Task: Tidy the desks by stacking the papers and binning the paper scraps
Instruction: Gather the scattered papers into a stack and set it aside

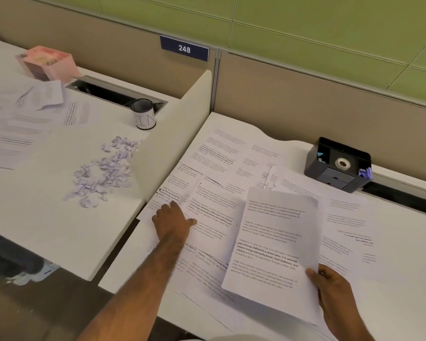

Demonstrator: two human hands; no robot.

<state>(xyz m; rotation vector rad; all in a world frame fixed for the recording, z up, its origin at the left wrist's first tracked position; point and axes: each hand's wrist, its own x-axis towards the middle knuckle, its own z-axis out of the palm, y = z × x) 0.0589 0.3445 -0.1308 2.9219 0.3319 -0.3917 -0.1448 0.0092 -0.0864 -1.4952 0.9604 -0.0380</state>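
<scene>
White printed sheets of paper (271, 242) form a small stack lifted off the near part of the white right-hand desk (408, 311), pinched at the lower right corner by the right hand (335, 291), thumb on top and fingers curled beneath. Under and around it more loose printed pages (221, 153) lie overlapping across that desk. The left hand (172, 220) lies palm-down on one of them near the desk's left edge, thumb spread, fingers slightly bent on the paper and clasping nothing. At the back right a black plastic desk organiser (337, 163) holds a roll of pale tape (342, 163) in its middle compartment and a purple item (365, 173) at its right corner. Beyond a cream divider panel (175, 129), the white left-hand desk (59, 230) carries a scatter of pale lilac paper scraps (103, 171), further printed pages (15, 136), a pink box (49, 62) and a black mesh cup with a white handwritten label (143, 114); what is inside the cup cannot be made out. It stands beside an open cable slot (113, 94). Behind, a beige partition (305, 94) bears a dark blue sign reading 248 (184, 48), below a green panelled wall (305, 33).
</scene>
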